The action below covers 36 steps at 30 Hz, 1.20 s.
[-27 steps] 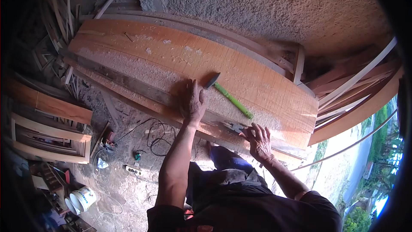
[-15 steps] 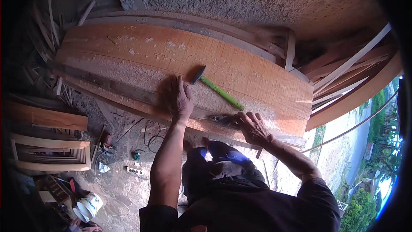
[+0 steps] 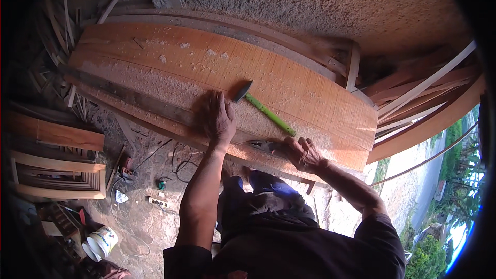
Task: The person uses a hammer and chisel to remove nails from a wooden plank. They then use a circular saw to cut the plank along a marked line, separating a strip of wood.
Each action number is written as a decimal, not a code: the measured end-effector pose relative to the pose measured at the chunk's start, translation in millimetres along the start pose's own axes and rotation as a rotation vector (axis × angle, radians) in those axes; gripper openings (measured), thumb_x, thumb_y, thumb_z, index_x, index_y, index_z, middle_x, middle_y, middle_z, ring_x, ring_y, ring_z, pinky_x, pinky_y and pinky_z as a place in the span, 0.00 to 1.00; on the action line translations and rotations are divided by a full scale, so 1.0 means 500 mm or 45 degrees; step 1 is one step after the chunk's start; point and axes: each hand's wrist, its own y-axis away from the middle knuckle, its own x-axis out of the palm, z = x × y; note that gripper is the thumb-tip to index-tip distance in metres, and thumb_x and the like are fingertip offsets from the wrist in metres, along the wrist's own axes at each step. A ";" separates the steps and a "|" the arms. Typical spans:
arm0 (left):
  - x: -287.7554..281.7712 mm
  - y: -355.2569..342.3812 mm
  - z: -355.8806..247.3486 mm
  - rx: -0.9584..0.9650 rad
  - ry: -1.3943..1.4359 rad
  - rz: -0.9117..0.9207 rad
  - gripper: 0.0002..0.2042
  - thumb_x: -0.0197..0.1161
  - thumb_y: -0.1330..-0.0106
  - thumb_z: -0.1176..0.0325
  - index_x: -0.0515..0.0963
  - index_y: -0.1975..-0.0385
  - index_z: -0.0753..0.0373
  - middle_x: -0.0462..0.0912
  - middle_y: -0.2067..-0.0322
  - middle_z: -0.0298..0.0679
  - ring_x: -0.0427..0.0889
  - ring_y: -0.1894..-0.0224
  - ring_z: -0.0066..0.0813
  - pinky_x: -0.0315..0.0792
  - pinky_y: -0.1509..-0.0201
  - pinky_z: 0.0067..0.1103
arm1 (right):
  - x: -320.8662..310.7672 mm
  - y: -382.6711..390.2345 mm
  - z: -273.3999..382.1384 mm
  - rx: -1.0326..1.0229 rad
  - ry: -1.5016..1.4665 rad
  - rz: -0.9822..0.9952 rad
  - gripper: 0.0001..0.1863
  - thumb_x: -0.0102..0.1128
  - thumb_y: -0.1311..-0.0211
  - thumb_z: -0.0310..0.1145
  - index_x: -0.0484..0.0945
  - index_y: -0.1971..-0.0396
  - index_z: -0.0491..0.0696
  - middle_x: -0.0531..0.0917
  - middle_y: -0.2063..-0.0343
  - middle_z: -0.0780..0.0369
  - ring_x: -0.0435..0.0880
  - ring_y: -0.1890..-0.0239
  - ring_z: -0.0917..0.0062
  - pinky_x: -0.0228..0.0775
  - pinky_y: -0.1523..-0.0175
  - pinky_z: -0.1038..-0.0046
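Note:
My left hand (image 3: 221, 121) rests, fingers extended, on the long shaving-dusted wooden board (image 3: 315, 113), just below the head of a hammer with a green handle (image 3: 268, 113). My right hand (image 3: 305, 152) has its fingers bent around the dark end of a small metal tool (image 3: 261, 144), which looks like pliers and lies along the lower edge strip of the board, right of my left hand. The exact grip is partly hidden under my fingers.
Curved timber strips (image 3: 423, 93) stack at the right, thin offcuts (image 3: 64, 26) at the left. Wooden frames (image 3: 57, 168), a white bucket (image 3: 102, 240), a power strip (image 3: 160, 201) and cables are on the floor below left. A rough wall (image 3: 305, 0) stands behind the board.
My right hand and the metal tool have moved left along the board's lower edge, nearer my left hand. The whole view has shifted slightly. The hammer still lies on the board.

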 end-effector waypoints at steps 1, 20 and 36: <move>-0.003 -0.001 -0.002 -0.024 -0.007 0.037 0.24 0.53 0.24 0.59 0.69 0.31 0.61 0.70 0.29 0.48 0.61 0.24 0.51 0.51 0.23 0.51 | 0.004 -0.006 -0.010 -0.059 -0.035 -0.030 0.26 0.64 0.36 0.38 0.78 0.36 0.66 0.77 0.54 0.64 0.79 0.67 0.68 0.76 0.66 0.66; -0.015 -0.012 0.001 0.031 0.084 -0.093 0.17 0.57 0.26 0.67 0.75 0.39 0.57 0.77 0.38 0.44 0.71 0.32 0.47 0.63 0.30 0.46 | -0.205 -0.102 -0.091 -0.108 -0.700 0.289 0.40 0.49 0.40 0.20 0.59 0.24 0.50 0.78 0.58 0.55 0.83 0.62 0.58 0.79 0.51 0.61; -0.143 0.069 -0.153 -0.531 1.550 0.262 0.07 0.67 0.32 0.78 0.75 0.65 0.61 0.78 0.72 0.28 0.74 0.70 0.11 0.71 0.65 0.14 | -0.092 -0.109 -0.079 0.240 -1.306 0.439 0.36 0.47 0.41 0.24 0.66 0.28 0.49 0.82 0.52 0.56 0.85 0.66 0.71 0.79 0.55 0.64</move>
